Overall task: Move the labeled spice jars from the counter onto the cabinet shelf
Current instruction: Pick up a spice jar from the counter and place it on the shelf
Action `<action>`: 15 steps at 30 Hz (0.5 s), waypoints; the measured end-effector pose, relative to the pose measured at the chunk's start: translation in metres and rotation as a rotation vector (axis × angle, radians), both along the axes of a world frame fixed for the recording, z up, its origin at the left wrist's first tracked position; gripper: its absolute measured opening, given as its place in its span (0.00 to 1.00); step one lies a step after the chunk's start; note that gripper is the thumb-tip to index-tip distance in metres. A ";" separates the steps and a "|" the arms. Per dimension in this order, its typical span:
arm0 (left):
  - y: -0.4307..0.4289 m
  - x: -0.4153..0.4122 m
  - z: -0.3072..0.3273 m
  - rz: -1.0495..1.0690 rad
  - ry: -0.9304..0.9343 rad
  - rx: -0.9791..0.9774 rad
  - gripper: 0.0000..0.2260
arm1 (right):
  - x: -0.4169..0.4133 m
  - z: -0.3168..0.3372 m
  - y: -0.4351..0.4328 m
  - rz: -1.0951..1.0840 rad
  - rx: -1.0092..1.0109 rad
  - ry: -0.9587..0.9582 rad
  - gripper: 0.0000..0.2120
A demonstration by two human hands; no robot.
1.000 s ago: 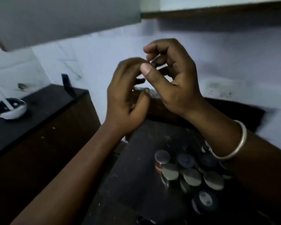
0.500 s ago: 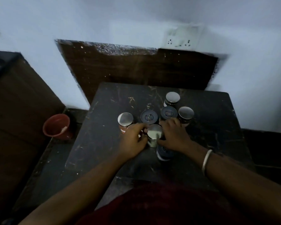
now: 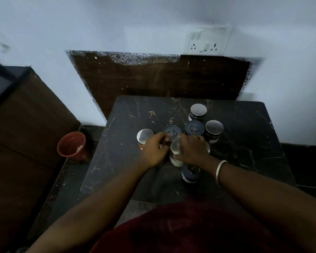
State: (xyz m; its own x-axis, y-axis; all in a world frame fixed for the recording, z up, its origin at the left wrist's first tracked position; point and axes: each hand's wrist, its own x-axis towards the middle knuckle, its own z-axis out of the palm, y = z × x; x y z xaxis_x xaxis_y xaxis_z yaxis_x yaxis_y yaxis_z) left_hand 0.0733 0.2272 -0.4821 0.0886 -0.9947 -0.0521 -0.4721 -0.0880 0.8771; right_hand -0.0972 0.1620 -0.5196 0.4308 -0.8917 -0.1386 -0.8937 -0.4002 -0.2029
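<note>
Several spice jars with silver or blue lids stand clustered on the dark marble counter (image 3: 244, 143). My left hand (image 3: 154, 150) curls its fingers against the left side of the middle silver-lidded jar (image 3: 175, 149), just below a blue-lidded jar (image 3: 171, 132). My right hand (image 3: 192, 150) lies curled over another jar (image 3: 208, 147) of which only a rim edge shows, its thumb against the middle jar. A silver-lidded jar (image 3: 144, 136) stands left of my left hand. A blue-lidded jar (image 3: 189, 175) sits under my right wrist. No cabinet shelf is in view.
More jars stand behind my hands: a blue-lidded one (image 3: 194, 127) and two silver-lidded ones (image 3: 198, 110) (image 3: 214, 127). A red pot (image 3: 71, 146) sits on the floor to the left, beside a brown cabinet (image 3: 26, 134). A wall socket (image 3: 205, 41) is above.
One second ago both hands were raised in front of the wall. They have come down onto the jar cluster, and over the last half second they barely moved.
</note>
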 end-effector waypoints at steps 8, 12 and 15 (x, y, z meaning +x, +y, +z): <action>-0.030 0.007 0.057 -0.069 0.379 -0.009 0.13 | -0.025 0.134 -0.030 -0.003 0.131 -0.597 0.35; -0.047 -0.002 0.133 -0.237 0.596 -0.086 0.26 | -0.036 0.215 -0.032 0.083 0.179 -1.015 0.30; -0.043 -0.014 0.192 -0.330 0.572 -0.185 0.36 | -0.039 0.262 -0.024 0.145 0.231 -1.357 0.27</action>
